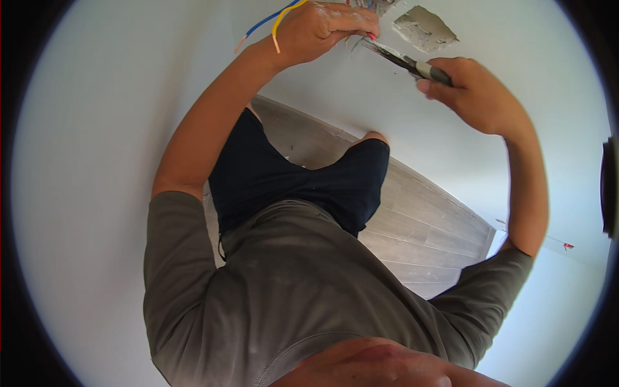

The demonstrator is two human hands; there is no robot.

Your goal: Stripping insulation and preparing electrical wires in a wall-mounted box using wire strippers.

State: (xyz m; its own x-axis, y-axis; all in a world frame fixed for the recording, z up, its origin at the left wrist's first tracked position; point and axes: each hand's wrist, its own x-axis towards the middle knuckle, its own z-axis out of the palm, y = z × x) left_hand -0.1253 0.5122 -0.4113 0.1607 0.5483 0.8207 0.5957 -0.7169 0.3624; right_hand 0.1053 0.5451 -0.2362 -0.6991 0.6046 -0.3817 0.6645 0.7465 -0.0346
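My left hand (316,31) is up at the wall near the top edge, its fingers pinched on a red wire (372,36). A blue wire (261,24) and a yellow wire (277,31), both with bare copper ends, stick out to the left beside its wrist. In my right hand (474,93) is a slim knife-like tool (412,64) with a grey and dark handle. Its dark, whitish-smeared tip reaches my left fingertips. Thin strands (354,42) show just below them. Exactly how the tip meets the red wire is too small to tell.
A rough, unpainted patch (425,29) is cut into the white wall (348,97) above the tool. Partly cropped, an opening with wires (380,5) shows at the top edge. Below lies a grey plank floor (412,219). A small red thing (568,246) is at the far right.
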